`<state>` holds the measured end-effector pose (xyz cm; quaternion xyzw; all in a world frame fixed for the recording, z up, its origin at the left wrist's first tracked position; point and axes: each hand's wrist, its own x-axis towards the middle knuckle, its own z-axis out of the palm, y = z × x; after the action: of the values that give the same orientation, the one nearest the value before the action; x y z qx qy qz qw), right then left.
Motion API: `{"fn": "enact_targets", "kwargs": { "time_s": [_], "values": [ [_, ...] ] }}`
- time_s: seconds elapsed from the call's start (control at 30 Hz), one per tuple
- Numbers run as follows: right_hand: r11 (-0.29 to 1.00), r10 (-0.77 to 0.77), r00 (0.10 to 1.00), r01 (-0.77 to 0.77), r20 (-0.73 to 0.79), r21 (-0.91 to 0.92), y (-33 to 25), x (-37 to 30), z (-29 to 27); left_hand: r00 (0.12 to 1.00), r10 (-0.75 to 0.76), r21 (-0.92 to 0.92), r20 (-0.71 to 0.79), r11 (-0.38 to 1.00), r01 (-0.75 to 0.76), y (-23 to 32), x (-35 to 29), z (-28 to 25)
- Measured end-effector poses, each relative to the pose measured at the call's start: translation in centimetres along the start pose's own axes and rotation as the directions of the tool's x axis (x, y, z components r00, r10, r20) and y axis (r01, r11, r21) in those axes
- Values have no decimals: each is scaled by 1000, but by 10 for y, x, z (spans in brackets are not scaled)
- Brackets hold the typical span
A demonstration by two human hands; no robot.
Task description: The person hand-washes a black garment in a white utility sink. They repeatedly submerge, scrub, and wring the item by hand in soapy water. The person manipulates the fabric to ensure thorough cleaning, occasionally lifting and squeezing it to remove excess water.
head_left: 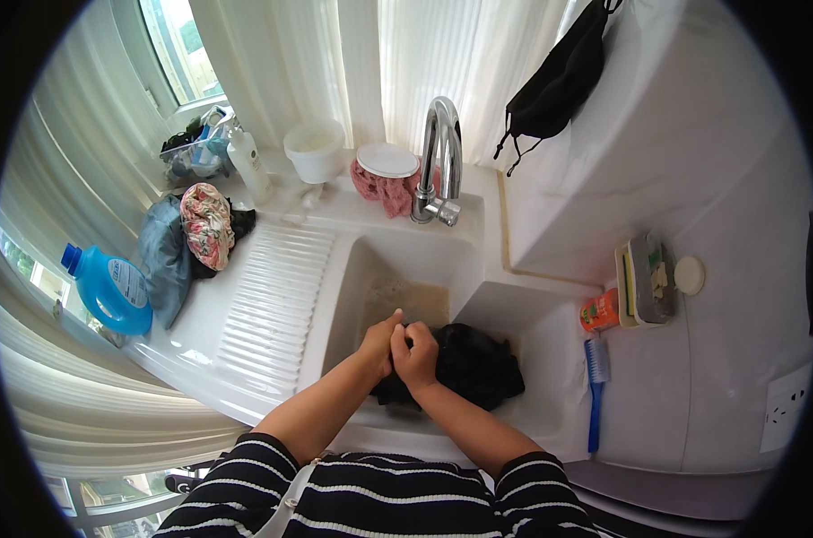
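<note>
A heap of wet black cloth (480, 368) lies in murky water at the bottom of the white sink basin (339, 305). Over its left side my two hands are pressed together, knuckles against fingers. My left hand (378, 347) is closed, its thumb pointing up and away from me. Curled into a fist, my right hand (414, 355) sits just to the right of it, close against the cloth. Whatever is between the fingers of either hand is hidden from this view.
Behind the basin rises a chrome faucet (439, 161). Left are a ribbed washboard (276, 305), a blue detergent bottle (115, 291) and bundled clothes (166, 260). A blue brush (595, 394), orange container (600, 310) and soap box (647, 282) line the right. A black mask (559, 90) hangs above.
</note>
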<state>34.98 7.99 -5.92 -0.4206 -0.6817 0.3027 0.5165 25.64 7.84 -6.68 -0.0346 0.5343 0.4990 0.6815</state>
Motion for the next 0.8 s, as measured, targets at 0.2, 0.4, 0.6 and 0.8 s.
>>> {"fn": "enact_targets", "kwargs": {
  "time_s": [0.2,0.4,0.6,0.8],
  "values": [
    [984,162,986,-158,-40,76,9,18,6,998,68,154,-14,986,-65,5,-10,18],
    [998,59,995,-60,80,1,34,14,21,993,-53,75,-106,995,61,0,17,-8],
    [602,799,574,-759,179,-249,112,77,21,984,101,97,-144,991,-87,24,31,1],
    [646,669,706,-398,232,-651,160,40,46,856,454,689,-248,703,-174,-13,130,-35]
  ]
}}
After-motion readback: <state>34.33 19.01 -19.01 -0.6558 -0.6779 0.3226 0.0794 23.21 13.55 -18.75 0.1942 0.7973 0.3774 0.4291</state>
